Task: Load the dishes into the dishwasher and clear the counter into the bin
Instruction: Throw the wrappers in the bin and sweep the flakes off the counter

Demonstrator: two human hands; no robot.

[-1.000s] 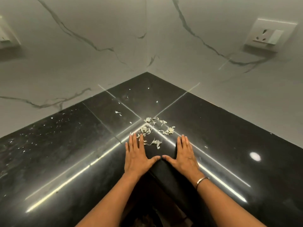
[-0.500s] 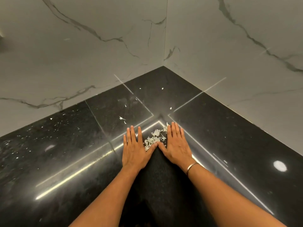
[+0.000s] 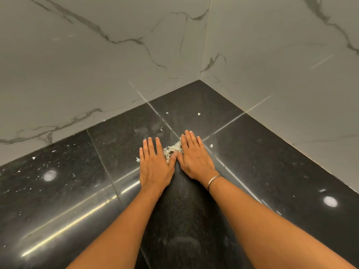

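Observation:
A small heap of pale scraps [image 3: 172, 150] lies on the black stone counter [image 3: 262, 162], near the inner corner. My left hand [image 3: 154, 165] rests flat on the counter just left of the heap, fingers straight and together. My right hand [image 3: 194, 157] lies flat on the heap's right side, its thumb tip meeting my left thumb below the scraps. Both hands frame the heap and part of it is hidden under my right hand. A thin bangle [image 3: 213, 181] sits on my right wrist.
Marble-patterned walls [image 3: 116, 65] close the counter at the back and right, meeting in a corner [image 3: 200, 79]. Single stray flakes lie beyond the hands [image 3: 199, 114], to the right [image 3: 211, 146] and at the far left [image 3: 34, 158].
Both hands slid forward and closed toward each other, pushing the scattered scraps into a tighter heap between them. The view shifted toward the wall corner.

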